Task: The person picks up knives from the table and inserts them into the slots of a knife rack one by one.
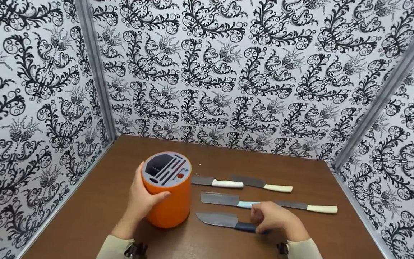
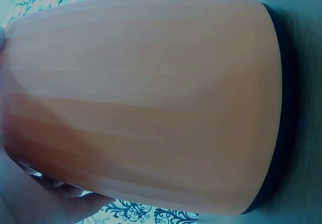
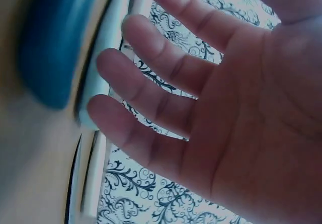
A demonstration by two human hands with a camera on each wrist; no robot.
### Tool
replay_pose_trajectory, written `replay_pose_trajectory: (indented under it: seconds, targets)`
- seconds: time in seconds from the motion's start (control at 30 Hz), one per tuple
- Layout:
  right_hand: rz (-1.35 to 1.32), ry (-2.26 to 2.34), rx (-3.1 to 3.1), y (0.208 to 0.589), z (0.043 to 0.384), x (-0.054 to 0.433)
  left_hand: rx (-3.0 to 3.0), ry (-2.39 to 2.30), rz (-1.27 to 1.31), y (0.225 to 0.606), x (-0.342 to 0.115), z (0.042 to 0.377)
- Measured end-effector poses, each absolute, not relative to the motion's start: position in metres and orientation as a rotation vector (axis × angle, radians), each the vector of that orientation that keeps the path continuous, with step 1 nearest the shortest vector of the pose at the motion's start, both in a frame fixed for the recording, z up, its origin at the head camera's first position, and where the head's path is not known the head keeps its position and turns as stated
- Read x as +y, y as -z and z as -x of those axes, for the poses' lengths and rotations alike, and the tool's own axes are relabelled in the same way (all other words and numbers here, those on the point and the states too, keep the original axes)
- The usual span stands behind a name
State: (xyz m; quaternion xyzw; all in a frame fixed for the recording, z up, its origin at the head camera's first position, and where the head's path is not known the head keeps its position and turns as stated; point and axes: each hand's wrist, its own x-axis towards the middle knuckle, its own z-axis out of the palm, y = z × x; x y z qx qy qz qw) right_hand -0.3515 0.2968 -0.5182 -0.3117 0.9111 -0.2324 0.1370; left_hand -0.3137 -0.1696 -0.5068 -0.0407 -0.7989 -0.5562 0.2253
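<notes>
An orange round knife block (image 1: 173, 210) stands upright at the left, its grey slotted top showing no knives. My left hand (image 1: 140, 199) grips its upper side, thumb across the front and fingers behind; the left wrist view is mostly filled by the block's wall (image 2: 151, 98). Over the handle of a navy-handled knife (image 1: 218, 219) hovers my right hand (image 1: 277, 217). In the right wrist view its fingers (image 3: 146, 43) are loosely bent and spread, apart from the blue handle (image 3: 53, 48). Just behind lies a light-blue-handled cleaver (image 1: 220, 199), its handle end partly covered by the hand.
Farther back on the brown table (image 1: 120, 158) lie a white-handled knife (image 1: 228, 183) and a cream-handled knife (image 1: 278, 188). Another cream-handled knife (image 1: 322, 209) lies at the right, beyond my hand. Patterned walls (image 1: 228, 72) enclose the back and both sides.
</notes>
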Motion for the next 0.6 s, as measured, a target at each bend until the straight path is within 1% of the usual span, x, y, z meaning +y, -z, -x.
replay_pose_trajectory:
  seconds: [0.17,0.6]
  targets:
    - [0.902,0.646,2.644,0.529,0.343,0.308,-2.181,1.547,0.128,0.509,-0.168,0.316]
    - [0.839,0.653,2.629,0.538,0.35,0.315,-2.177,1.56,0.121,0.511,-0.168,0.316]
